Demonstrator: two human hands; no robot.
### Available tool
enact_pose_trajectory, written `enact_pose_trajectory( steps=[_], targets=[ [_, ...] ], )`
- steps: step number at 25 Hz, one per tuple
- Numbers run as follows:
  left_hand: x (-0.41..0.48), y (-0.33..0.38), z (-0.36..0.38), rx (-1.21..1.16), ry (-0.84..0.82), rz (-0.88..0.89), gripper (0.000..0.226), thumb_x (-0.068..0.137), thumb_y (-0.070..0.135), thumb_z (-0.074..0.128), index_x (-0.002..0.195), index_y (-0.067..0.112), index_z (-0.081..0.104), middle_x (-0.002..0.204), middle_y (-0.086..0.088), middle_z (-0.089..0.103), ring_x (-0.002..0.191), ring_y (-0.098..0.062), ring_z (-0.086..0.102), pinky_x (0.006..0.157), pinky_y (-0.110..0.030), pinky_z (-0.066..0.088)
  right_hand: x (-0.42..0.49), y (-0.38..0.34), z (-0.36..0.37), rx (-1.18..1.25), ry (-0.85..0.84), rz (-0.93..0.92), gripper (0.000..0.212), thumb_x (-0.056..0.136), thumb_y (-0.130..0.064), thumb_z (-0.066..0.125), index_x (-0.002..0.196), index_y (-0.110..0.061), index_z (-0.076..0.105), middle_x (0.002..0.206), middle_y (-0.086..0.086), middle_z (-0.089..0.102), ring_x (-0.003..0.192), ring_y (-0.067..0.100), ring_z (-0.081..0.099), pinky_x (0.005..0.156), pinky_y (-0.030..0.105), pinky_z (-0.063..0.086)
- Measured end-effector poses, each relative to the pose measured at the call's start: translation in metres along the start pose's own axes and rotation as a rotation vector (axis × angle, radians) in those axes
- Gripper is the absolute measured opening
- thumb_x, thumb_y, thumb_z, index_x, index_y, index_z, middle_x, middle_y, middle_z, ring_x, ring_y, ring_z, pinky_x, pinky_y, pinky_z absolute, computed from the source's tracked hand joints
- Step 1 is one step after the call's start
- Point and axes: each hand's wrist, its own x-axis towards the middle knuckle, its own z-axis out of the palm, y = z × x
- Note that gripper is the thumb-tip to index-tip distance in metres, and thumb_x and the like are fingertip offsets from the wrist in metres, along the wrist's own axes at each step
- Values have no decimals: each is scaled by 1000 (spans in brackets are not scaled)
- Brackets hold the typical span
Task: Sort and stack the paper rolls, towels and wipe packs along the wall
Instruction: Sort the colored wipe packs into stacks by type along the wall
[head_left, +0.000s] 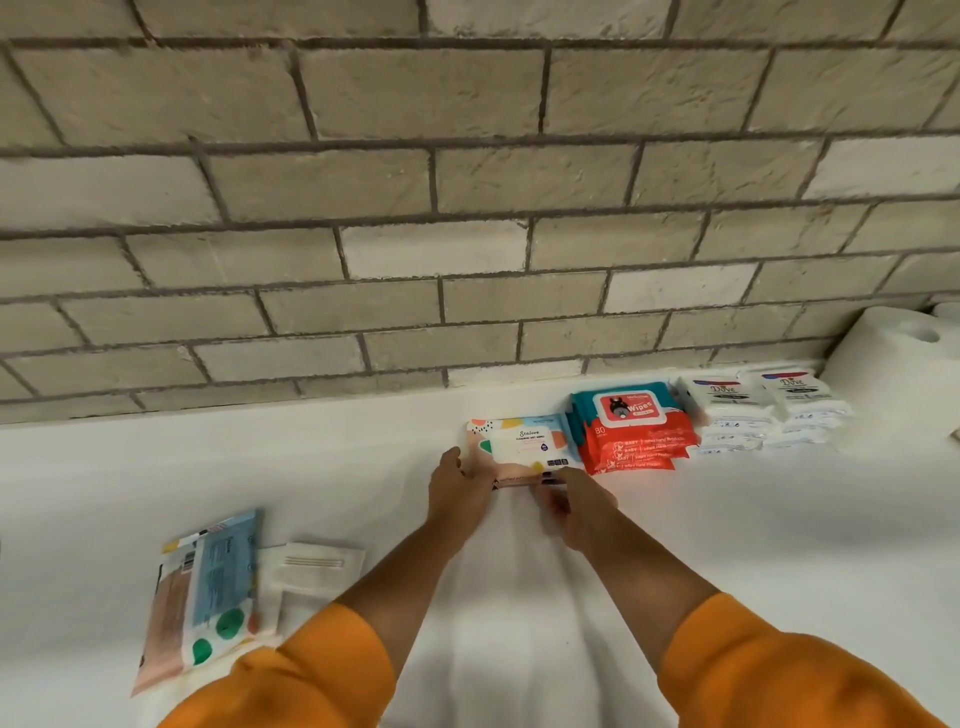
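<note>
While my left hand (457, 488) and right hand (576, 501) grip the pastel wipe pack (524, 444) by its near edge, just beside the red wipe stack (631, 431) at the wall (467, 208), I judge I am placing it; next, the matching pack (202, 597) needs stacking on top.

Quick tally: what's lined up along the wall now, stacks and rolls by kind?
Pastel wipe stack: 1
Red-and-teal wipe stack: 1
Dove wipe stacks: 2
Paper rolls: 2, one cut off by the frame
Total: 6
</note>
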Motion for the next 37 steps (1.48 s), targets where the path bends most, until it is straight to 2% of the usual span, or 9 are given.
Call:
enact_pose_trajectory(
  steps=[3,5,10,15,18,21,24,27,37],
  targets=[
    [-24,-9,-23,-80,-2,72,12,90,21,72,98,25,64,102,10,65,95,-16,61,71,-19,46,-30,25,-14,-44,-114,-6,12,87,-7,65,97,0,66,80,18,69,66,27,66,58,33,56],
    [-45,-22,-39,-113,-23,101,14,90,15,69,97,27,68,107,7,69,93,-13,65,73,-18,48,-52,49,-22,-106,-211,-24,11,92,-3,60,100,3,66,71,15,64,56,23,58,50,30,52],
    [-118,-66,-83,-166,-95,231,22,89,-1,68,86,20,74,83,5,75,77,-8,68,74,-20,51,-114,100,-36,-575,-312,-258,16,90,-7,63,104,-3,68,68,7,62,48,17,44,45,25,30],
    [-176,-122,-145,-267,76,82,27,84,-8,72,85,19,76,78,-5,75,73,-17,70,71,-24,57,-154,129,-36,-785,-362,-302,12,89,-11,66,101,-13,69,80,6,70,58,16,50,48,24,35],
    [-194,-146,-188,-41,220,33,23,80,-1,79,85,22,74,75,-1,76,74,-18,72,70,-17,56,-166,145,-29,-891,-411,-345,11,90,-16,67,101,-17,69,86,5,73,62,12,56,49,17,40],
    [-203,-162,-221,357,261,-43,17,79,24,83,92,24,72,83,5,69,79,-16,66,68,-21,49,-177,169,-17,-983,-494,-356,12,90,-17,67,102,-18,68,88,5,71,63,11,58,48,14,41],
    [-212,-162,-224,645,225,-98,62,73,63,74,119,23,63,106,-1,60,99,-22,58,82,-33,52,-182,189,-9,-1131,-592,-394,9,90,-28,67,100,-28,67,87,1,67,67,10,59,66,23,48],
    [-223,-144,-206,842,171,-261,97,60,90,55,138,34,41,133,-2,47,121,-29,48,94,-42,49,-187,199,-4,-1194,-614,-435,9,92,-31,66,101,-29,66,94,3,70,71,10,61,68,23,48],
    [-218,-145,-193,787,213,-270,81,70,66,63,139,31,38,133,-6,42,121,-35,44,92,-44,52,-187,210,-5,-1274,-604,-533,12,94,-28,65,106,-27,67,86,-9,66,78,6,61,71,18,47]
  ],
)
